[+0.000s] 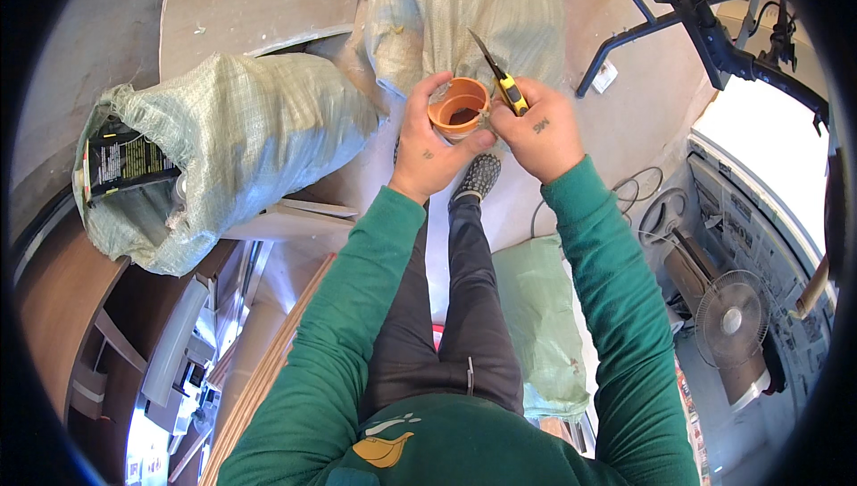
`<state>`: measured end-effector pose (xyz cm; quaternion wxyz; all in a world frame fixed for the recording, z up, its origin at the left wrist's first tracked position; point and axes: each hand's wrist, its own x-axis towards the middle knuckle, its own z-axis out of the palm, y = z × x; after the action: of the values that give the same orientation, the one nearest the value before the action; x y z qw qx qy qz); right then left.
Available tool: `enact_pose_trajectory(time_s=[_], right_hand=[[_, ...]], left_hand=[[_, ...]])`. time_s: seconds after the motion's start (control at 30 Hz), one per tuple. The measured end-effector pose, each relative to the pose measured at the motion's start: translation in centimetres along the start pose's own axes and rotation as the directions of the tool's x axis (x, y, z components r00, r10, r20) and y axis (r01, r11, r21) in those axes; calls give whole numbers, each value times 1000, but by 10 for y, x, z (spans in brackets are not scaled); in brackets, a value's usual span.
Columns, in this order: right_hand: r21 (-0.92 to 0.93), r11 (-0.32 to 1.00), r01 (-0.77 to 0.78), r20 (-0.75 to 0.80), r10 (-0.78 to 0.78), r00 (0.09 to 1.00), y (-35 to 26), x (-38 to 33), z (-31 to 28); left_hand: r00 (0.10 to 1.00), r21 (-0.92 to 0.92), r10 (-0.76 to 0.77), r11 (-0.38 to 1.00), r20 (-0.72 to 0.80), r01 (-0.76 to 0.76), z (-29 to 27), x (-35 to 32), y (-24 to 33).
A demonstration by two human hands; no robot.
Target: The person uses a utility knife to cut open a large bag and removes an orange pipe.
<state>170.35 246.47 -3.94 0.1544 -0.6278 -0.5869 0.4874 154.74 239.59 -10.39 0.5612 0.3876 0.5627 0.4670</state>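
our left hand (427, 157) grips a small terracotta pot (455, 131), mouth facing up to us, just left of our right hand (543, 133), which grips a yellow-and-black knife (511, 94) slanting forward and left.

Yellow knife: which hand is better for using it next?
Probably the right hand: it holds the yellow knife, while the left hand is busy holding the orange pot.

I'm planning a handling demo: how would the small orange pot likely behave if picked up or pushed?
The small orange pot is probably stiff, as its rim looks evenly round in the left hand. Its hollow inside suggests modest weight. Its round outline could let it roll if laid sideways. Clay or plastic, hence fragility, I can't tell.
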Motion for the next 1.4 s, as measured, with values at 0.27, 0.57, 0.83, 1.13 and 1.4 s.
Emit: enact_pose_trajectory(time_s=[0.27, 0.57, 0.83, 1.13, 1.4], right_hand=[[16, 997, 72, 64, -73, 995, 22, 16, -8], [366, 883, -295, 233, 219, 947, 8, 6, -17], [253, 922, -293, 281, 220, 934, 11, 15, -9], [415, 829, -375, 286, 272, 919, 22, 18, -2], [345, 845, -409, 277, 325, 904, 8, 10, -18]], left_hand=[[962, -384, -206, 886, 179, 261, -13, 13, 1], [953, -388, -215, 877, 212, 284, -21, 12, -2], [955, -352, -218, 894, 202, 278, -12, 11, -5], [905, -419, -305, 810, 296, 410, -25, 22, -11], [915, -389, -304, 834, 267, 391, -29, 27, 0]])
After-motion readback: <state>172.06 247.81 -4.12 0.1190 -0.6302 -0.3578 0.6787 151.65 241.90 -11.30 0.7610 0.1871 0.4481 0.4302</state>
